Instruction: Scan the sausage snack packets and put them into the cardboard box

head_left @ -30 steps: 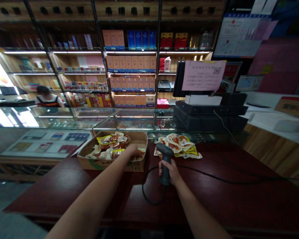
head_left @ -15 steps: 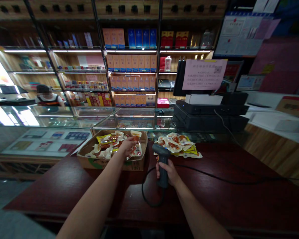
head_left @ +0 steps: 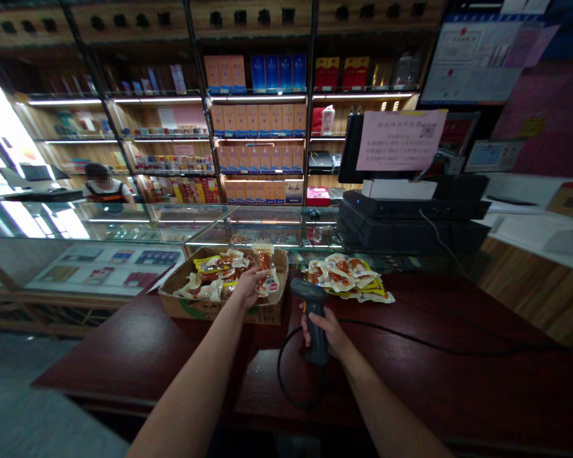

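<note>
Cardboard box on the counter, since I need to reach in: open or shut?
Open: nothing covers the cardboard box, and sealed snack packets show inside.

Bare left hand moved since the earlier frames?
Yes, upward: against the brown cardboard box, the left hand now raises a clear plastic snack packet above the packets inside.

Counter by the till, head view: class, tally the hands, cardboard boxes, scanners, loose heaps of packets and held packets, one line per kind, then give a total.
Hands, left hand and right hand: 2
Cardboard box: 1
Corded barcode scanner: 1
Loose heap of snack packets: 1
Held snack packet: 1
Total: 6
</note>
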`<control>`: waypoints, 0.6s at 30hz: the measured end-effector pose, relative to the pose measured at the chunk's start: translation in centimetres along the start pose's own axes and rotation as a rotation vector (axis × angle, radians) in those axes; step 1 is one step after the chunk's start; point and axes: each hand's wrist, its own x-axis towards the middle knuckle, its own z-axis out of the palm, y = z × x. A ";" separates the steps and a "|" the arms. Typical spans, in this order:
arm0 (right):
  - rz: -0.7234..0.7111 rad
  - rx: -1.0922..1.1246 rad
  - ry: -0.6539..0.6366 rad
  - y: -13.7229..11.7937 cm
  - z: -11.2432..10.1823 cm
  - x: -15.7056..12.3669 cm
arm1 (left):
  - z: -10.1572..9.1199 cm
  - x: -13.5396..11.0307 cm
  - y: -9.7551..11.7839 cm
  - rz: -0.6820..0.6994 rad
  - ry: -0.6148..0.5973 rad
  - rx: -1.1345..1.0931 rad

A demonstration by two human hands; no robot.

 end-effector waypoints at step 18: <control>-0.012 -0.152 -0.112 -3.4 5.3 0.1 | -1.7 -1.5 1.4 -0.277 -0.205 -0.448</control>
